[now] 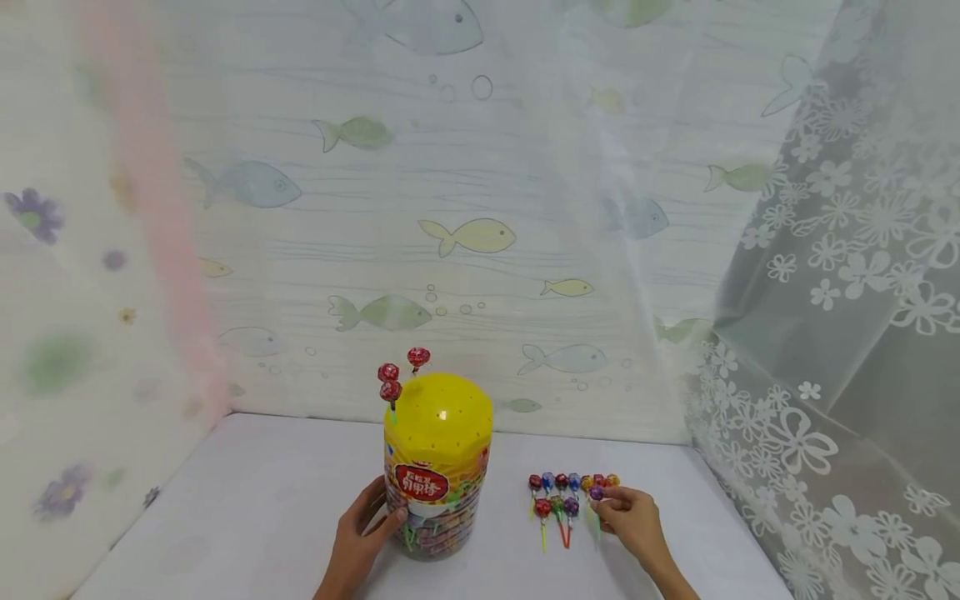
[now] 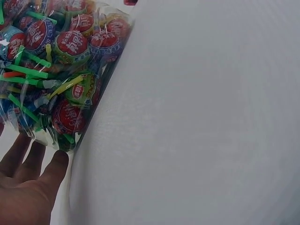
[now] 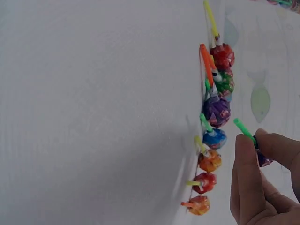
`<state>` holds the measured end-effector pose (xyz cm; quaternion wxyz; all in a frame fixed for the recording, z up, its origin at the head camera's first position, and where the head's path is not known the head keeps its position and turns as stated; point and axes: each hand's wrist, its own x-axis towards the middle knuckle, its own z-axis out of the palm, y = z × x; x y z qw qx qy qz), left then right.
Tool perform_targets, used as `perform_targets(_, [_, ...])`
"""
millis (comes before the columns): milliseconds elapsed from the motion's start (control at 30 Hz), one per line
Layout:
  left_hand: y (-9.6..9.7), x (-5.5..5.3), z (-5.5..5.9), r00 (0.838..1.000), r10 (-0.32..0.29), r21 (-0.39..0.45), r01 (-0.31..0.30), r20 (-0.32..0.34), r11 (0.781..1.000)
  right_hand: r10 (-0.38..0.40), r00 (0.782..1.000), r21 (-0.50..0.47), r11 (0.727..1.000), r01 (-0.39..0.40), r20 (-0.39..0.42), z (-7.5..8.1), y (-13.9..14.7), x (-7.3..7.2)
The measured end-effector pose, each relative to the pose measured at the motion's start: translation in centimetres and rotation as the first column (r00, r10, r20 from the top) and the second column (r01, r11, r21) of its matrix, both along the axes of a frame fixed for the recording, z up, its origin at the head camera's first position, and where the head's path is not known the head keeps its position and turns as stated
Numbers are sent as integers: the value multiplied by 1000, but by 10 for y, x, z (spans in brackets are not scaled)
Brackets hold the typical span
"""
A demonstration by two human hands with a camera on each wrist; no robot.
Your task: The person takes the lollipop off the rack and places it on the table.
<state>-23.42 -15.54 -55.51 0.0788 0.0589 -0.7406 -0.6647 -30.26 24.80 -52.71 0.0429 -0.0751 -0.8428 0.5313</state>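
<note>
A tall clear candy jar (image 1: 433, 533) with a yellow lid (image 1: 442, 417) stands upright on the white table, packed with lollipops. My left hand (image 1: 365, 529) holds the jar low on its left side, thumb in front. In the left wrist view, the left hand's fingertips (image 2: 58, 161) touch the jar's clear wall. Several red lollipops (image 1: 390, 390) stick up at the lid's left side and back. My right hand (image 1: 633, 521) pinches a purple lollipop (image 1: 596, 493) with a green stick, between thumb and fingers just below the candy.
Right of the jar, several lollipops (image 1: 561, 481) lie in a back row, with a shorter front row of red, green and purple ones (image 1: 557, 504). A fish-print curtain (image 1: 465, 333) hangs behind the table, and a white-flowered sheer curtain (image 1: 832, 467) hangs at the right.
</note>
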Motion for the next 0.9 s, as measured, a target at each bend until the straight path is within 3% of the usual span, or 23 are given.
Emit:
perform_targets(467, [0, 1, 2, 1000, 7, 13, -7, 10, 1000, 63, 995, 56, 996, -68, 73, -18, -3, -8])
perform_targets(900, [1, -1, 1, 1000, 12, 0, -12, 15, 1000, 85, 988, 111, 989, -99, 130, -17, -1, -7])
